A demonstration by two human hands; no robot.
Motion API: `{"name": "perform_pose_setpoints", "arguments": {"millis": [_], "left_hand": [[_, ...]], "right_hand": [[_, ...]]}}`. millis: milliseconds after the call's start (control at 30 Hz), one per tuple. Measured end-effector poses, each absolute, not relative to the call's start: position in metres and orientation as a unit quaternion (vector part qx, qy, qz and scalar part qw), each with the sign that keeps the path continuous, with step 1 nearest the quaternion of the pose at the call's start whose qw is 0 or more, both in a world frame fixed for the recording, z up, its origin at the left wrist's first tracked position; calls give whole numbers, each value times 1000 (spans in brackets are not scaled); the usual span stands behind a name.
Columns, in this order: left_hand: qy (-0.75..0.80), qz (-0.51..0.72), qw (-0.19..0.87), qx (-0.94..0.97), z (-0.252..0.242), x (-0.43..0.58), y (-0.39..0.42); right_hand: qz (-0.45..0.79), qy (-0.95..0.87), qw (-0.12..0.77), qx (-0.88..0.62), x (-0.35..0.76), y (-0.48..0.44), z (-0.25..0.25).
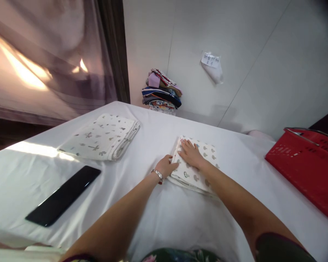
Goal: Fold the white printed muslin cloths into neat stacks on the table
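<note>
Right hand (190, 154) lies flat, fingers spread, atop the folded printed cloth (196, 171). Left hand (166, 166), fingers curled, touches its left edge; the cloth's long axis runs toward the desk's (158, 211) far edge.

We have a single view, worn on the head, looking forward and steeply down over a white cloth-covered table (158, 218) from close above its near edge. It faces the pale panelled wall (235, 36) behind the table, with both forearms entering from the bottom.
</note>
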State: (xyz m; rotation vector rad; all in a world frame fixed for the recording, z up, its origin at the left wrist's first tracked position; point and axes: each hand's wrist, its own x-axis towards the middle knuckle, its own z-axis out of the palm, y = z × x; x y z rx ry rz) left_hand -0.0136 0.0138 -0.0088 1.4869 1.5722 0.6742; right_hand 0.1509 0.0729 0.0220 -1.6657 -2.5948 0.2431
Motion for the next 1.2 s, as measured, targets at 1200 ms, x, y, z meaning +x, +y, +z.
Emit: {"name": "perform_pose_setpoints", "arguments": {"millis": [1200], "left_hand": [[652,319,363,584,2,-14,10]], "right_hand": [[187,-882,89,-422,154,196,19]]}}
